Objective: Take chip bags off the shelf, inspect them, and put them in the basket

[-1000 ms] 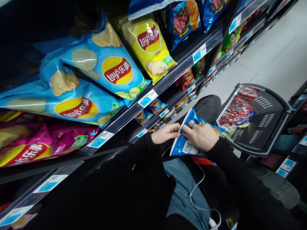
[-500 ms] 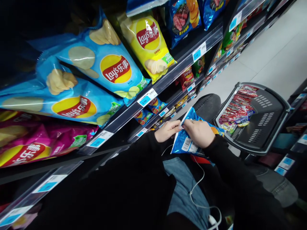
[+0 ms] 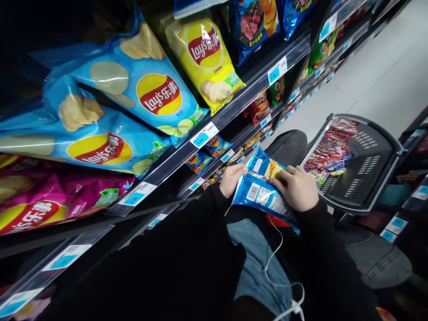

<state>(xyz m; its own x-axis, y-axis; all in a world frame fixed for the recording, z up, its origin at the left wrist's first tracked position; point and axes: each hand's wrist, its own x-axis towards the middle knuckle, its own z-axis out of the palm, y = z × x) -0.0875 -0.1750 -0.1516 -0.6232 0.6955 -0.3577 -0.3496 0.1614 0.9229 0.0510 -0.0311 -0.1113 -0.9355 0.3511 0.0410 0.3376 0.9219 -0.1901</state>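
Observation:
Low in front of the shelves I hold small blue chip bags (image 3: 261,194) with both hands. My left hand (image 3: 232,178) grips the left edge of the stack, its fingers curled over it. My right hand (image 3: 296,189) lies on the right side with the fingers pressed on the bags. The nearer bag shows its back with a white barcode label. A second blue bag (image 3: 265,165) sticks out behind it, showing a chip picture.
Tilted store shelves hold large light-blue chip bags (image 3: 147,93), a yellow bag (image 3: 209,58) and pink bags (image 3: 50,200), with price tags (image 3: 203,136) along the rail. A dark shopping basket (image 3: 368,178) with snack packs stands at right. White floor lies beyond.
The bag has turned flatter, its barcode side facing up, and a second bag now shows behind it. My right hand slid to the right along the bags; my left stayed at the left edge.

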